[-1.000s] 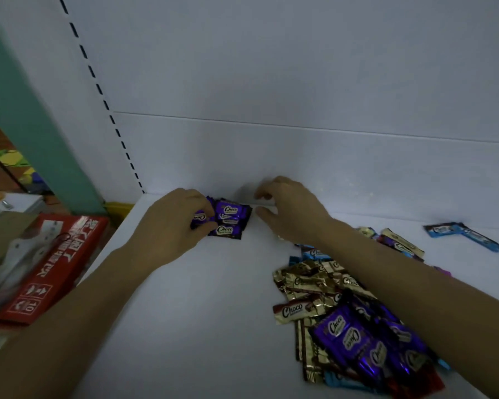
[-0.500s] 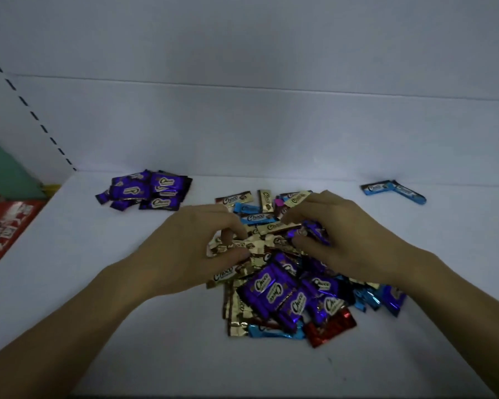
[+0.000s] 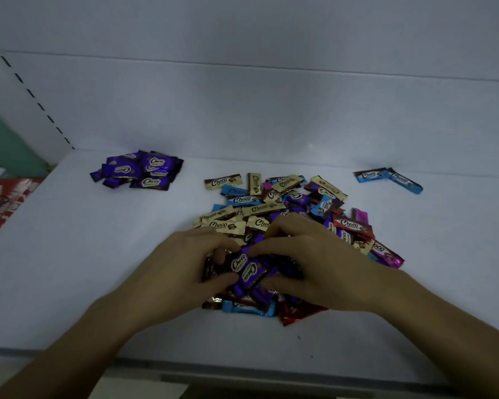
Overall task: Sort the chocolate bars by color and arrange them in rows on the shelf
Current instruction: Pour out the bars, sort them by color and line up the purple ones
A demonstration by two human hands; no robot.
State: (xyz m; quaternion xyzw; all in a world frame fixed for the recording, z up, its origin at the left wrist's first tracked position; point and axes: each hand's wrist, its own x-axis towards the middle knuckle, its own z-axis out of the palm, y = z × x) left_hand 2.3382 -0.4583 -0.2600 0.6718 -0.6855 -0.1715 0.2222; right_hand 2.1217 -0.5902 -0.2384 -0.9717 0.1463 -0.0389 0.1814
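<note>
**Item:** purple bars (image 3: 244, 269), a small foil-wrapped bunch, held just above the near side of the mixed heap (image 3: 271, 203) at mid-shelf. The left hand (image 3: 185, 260) and right hand (image 3: 308, 263) meet over them. Fingers of both are curled with thumbs underneath, pinching the bunch from either end.

**Handling, as I judge it:** light, thin, and stiff enough to keep their shape. The wrappers are glossy and likely slippery against one another, so a stack may fan out. Best held across the flat faces or squared at the short ends with modest pressure, since the crimped edges crumple.

**Already grouped:** purple pile (image 3: 144, 171), loose, near the back left corner of the shelf (image 3: 98, 269). Two blue bars (image 3: 386, 180) lie near the back edge, towards the right. Gold, blue, red and magenta bars lie mixed in the heap.

**Surface:** white, flat, smooth, matt.

**Room:** white back panel (image 3: 271, 110) with a slotted strip at its left. A green post (image 3: 3, 139) and a red carton (image 3: 6, 205) stand beyond the left edge. The light is dim.
</note>
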